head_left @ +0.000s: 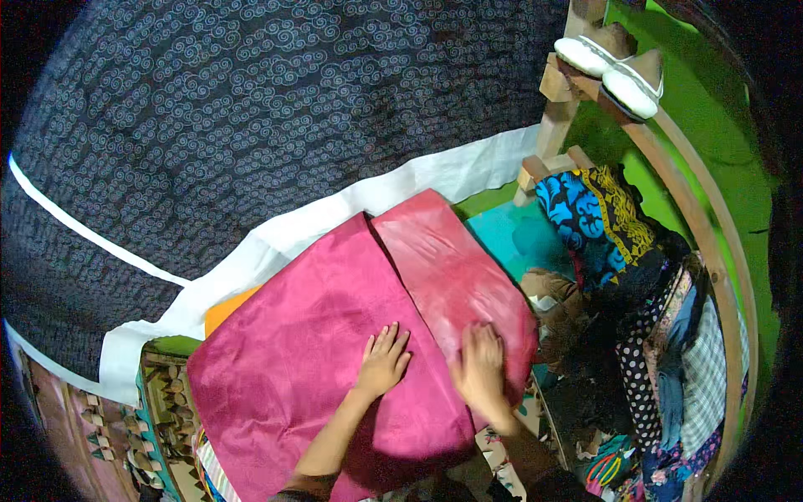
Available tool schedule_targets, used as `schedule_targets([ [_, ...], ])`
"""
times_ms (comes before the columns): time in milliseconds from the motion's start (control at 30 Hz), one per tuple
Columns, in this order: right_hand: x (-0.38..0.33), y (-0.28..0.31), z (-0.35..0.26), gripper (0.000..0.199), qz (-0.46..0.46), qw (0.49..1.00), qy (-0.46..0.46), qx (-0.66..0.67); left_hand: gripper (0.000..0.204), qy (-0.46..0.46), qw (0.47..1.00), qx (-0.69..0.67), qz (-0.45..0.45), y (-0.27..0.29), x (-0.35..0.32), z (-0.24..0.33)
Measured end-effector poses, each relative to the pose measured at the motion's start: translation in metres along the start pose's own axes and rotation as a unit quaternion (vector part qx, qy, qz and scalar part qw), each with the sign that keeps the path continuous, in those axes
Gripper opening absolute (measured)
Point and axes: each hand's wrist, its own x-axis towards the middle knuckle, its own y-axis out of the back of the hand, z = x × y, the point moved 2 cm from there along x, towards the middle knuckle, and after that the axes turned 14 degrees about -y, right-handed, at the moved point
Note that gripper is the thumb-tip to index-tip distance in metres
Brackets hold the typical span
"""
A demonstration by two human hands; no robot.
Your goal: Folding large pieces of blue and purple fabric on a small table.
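A large magenta cloth (293,335) lies spread in front of me. My left hand (384,361) rests flat on it with the fingers spread, holding nothing. Beside its right edge is a shinier pinkish-red panel (443,259), with a dark line running between the two. On the lower part of this panel is my right hand (481,364). Its fingers look bent and close together, but blur hides whether they grip any of the material.
A dark swirl-patterned cloth (335,100) with a white border (401,188) hangs beyond. At right, patterned fabrics (594,217) and folded clothes (703,376) lie by a curved wooden rail (711,251). White shoes (627,88) sit on the frame. Colourful-handled scissors (604,470) lie lower right.
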Motion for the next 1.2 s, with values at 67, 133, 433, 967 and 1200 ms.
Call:
schedule_targets([
  [67,-0.038,-0.036,-0.021,0.067,-0.048,0.999,0.025,0.006,0.046,0.004,0.996,-0.088,0.031,0.000,-0.001,-0.016],
  [133,-0.073,-0.046,-0.034,0.067,-0.085,0.996,-0.002,-0.009,0.046,-0.027,0.996,-0.074,0.052,0.017,0.009,-0.029],
  [433,-0.120,-0.063,-0.016,0.064,-0.029,0.983,-0.165,-0.082,0.045,0.003,0.979,0.177,0.098,0.102,0.097,-0.188],
  [967,-0.160,-0.042,-0.011,0.108,0.057,0.810,-0.569,0.130,0.080,0.013,0.995,0.082,-0.048,0.081,0.190,-0.180],
  [1200,-0.181,-0.054,0.006,0.106,0.130,0.861,-0.437,0.226,0.043,-0.086,0.991,-0.094,-0.028,0.101,0.198,-0.184],
])
